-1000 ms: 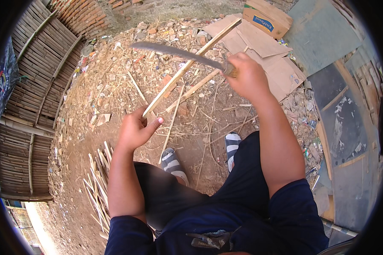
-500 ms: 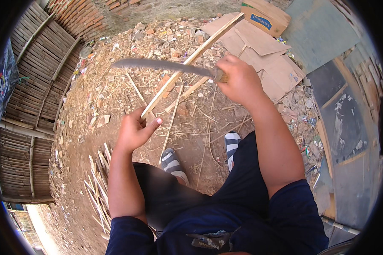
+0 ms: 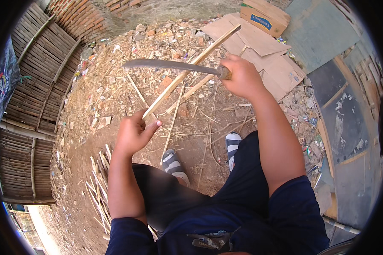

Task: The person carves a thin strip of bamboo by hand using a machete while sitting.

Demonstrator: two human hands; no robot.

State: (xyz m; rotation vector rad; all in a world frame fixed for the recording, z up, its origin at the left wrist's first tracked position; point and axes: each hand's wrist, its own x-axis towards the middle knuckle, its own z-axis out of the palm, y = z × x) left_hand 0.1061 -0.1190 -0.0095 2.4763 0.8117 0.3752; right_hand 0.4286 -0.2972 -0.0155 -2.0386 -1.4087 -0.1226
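My left hand (image 3: 132,131) grips the near end of a long pale wooden strip (image 3: 170,90), which slants up and away to the right. In my right hand (image 3: 242,76) is the handle of a machete (image 3: 170,64). Its long dark blade points left, with a slightly curved tip, and crosses over the strip about midway along its length. Whether the blade touches the strip I cannot tell. Several other thin strips and sticks lie on the ground beneath, among them a thicker pale piece (image 3: 189,93).
A bundle of split strips (image 3: 98,187) lies left of my legs. Wood chips and rubble cover the ground ahead. Flattened cardboard (image 3: 259,55) and a cardboard box (image 3: 264,18) are at the far right, dark boards (image 3: 342,114) along the right, a bamboo wall (image 3: 38,80) on the left.
The machete and my right hand have shifted slightly right. The strip's far end has dipped a little toward me. My left hand keeps its grip in nearly the same place.
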